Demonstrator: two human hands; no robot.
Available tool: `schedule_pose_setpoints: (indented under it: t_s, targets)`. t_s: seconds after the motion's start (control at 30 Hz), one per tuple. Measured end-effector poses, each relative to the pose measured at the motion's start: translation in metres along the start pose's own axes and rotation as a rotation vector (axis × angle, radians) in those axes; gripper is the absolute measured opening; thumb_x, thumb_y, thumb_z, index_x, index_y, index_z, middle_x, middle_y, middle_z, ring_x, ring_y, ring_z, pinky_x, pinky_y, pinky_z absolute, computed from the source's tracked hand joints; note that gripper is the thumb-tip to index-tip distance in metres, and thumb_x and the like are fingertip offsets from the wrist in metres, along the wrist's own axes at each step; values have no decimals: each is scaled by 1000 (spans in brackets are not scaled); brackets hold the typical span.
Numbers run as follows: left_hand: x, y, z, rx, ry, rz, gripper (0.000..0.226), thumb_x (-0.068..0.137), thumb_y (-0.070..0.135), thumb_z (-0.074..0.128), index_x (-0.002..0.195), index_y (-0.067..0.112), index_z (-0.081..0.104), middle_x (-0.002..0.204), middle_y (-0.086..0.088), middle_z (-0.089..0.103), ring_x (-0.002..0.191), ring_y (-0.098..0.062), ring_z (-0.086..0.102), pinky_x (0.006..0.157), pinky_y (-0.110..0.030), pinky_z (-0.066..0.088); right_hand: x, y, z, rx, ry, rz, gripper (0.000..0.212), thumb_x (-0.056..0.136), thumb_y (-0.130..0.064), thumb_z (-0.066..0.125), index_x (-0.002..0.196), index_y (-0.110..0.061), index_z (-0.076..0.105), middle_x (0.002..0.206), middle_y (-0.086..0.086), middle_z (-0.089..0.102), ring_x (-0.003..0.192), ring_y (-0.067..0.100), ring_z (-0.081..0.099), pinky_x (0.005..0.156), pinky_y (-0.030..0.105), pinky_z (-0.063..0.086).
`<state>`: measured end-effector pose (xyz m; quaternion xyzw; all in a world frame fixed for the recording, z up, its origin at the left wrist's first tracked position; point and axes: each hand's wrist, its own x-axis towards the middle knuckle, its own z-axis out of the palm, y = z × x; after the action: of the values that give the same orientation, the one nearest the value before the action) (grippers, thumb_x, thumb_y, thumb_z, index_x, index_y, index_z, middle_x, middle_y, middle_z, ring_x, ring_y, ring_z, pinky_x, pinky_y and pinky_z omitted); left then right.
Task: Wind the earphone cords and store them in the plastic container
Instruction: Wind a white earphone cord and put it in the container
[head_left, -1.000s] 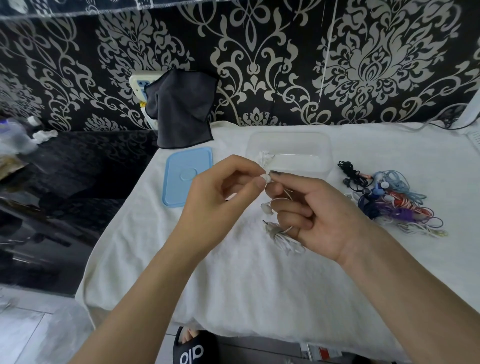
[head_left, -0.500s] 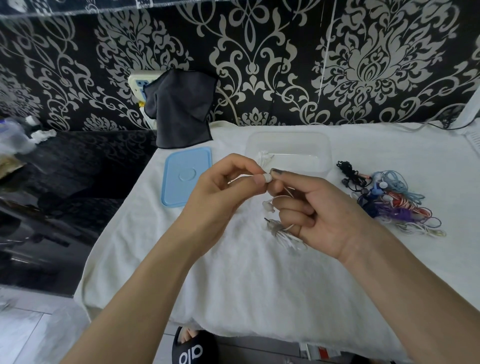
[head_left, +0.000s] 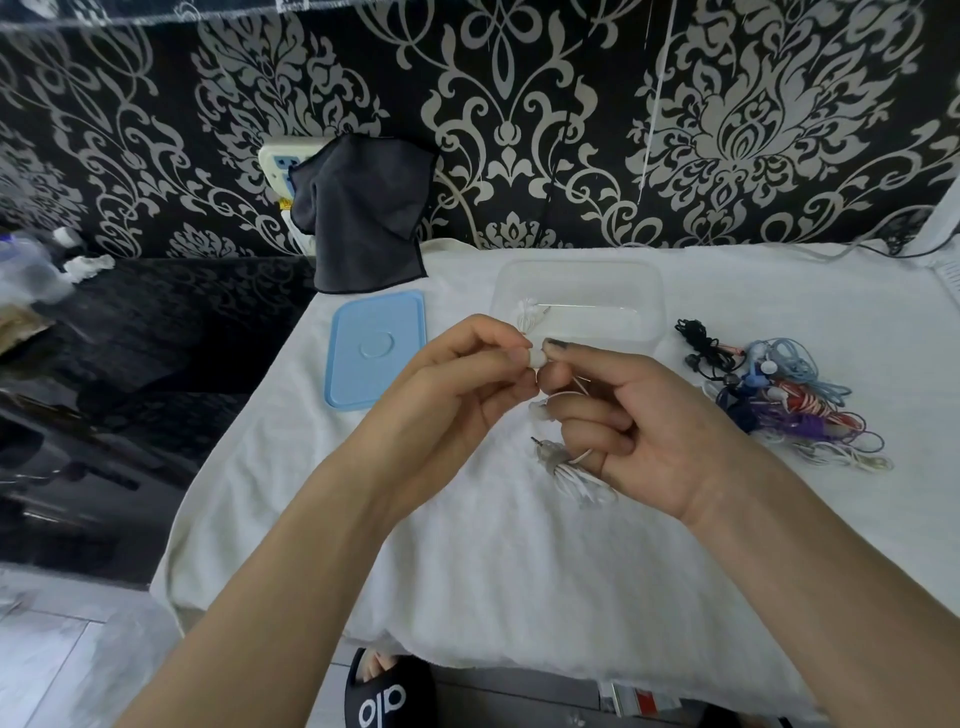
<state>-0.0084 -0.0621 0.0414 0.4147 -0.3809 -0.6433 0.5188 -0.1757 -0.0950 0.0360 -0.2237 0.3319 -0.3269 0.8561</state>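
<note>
My left hand and my right hand meet above the white towel, both pinching one white earbud of a white earphone cord. The rest of that cord hangs under my right hand, looped and bunched, with its plug showing. Behind my hands stands the clear plastic container, open, with a wound white earphone in its left end. A tangle of black, blue, purple, red and white earphones lies on the towel to the right.
The container's light blue lid lies flat left of my hands. A dark cloth hangs over a wall socket behind it. The towel-covered table ends at the left by a dark glossy surface. A black slipper shows below the front edge.
Both hands have stayed almost still, pinching the earbud together. The cord under my right hand has shifted only slightly.
</note>
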Motion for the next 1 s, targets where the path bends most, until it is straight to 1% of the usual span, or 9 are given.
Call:
schedule_pose_setpoints:
  t_s: [0.13,0.2,0.33,0.4,0.5,0.63,0.8,0.93,1.0]
  targets:
    - [0,-4,2,150,39,133,5,87,4,67,87,9,65,90,-14,62,81,-18,68,84,-27,54,0,-1,-1,56,-20,24,10,87,-12,63,77,-12,62,67,-3,54,46,7,10,38,16,7]
    - [0,-5,0,253,59,211,7,85,15,71,91,12,69,86,-8,66,83,-20,66,87,-31,53,1,-1,-2,72,-39,41,13,92,-12,60,81,-11,66,68,-3,53,46,7,10,36,16,8]
    - [-1,-4,-1,338,85,245,11,92,15,60,96,12,70,87,-7,68,85,-19,66,86,-30,53,3,-1,-4,90,-51,64,10,94,-12,58,88,-9,66,68,-4,51,43,6,13,34,16,10]
    - [-1,-4,0,353,93,253,17,93,12,53,97,11,70,89,-9,69,83,-19,66,83,-28,52,3,-1,-4,87,-60,62,7,91,-11,59,91,-8,65,68,-4,50,44,7,12,34,16,9]
    - [-2,-5,1,446,78,225,20,90,8,48,98,7,66,97,-16,70,85,-20,65,81,-31,54,2,-2,-4,76,-85,59,5,83,-9,63,79,-9,65,69,-4,47,45,7,11,35,16,9]
    - [-5,-5,-1,519,29,118,21,84,13,52,103,7,61,110,-15,69,94,-23,70,88,-37,57,3,-3,-5,75,-86,56,6,84,-8,60,78,-10,62,70,-4,44,45,7,10,35,16,9]
    - [-7,-8,-1,581,18,31,35,78,16,74,106,7,55,108,-4,69,92,-28,76,99,-64,49,4,-4,-7,201,-103,61,4,91,-8,56,90,-6,60,70,-1,45,37,6,20,31,14,15]
    - [-3,-9,0,567,63,35,24,89,1,73,103,-1,53,101,-11,71,84,-29,76,96,-56,55,4,-4,-6,270,-90,41,14,87,-3,56,96,-4,66,70,4,48,37,4,25,31,13,21]
    - [-1,-9,-2,584,112,58,20,90,0,72,99,-2,54,95,-8,70,80,-27,76,92,-49,59,5,-4,-5,242,-56,-3,18,84,-1,56,97,-5,67,70,5,50,39,4,26,32,12,24]
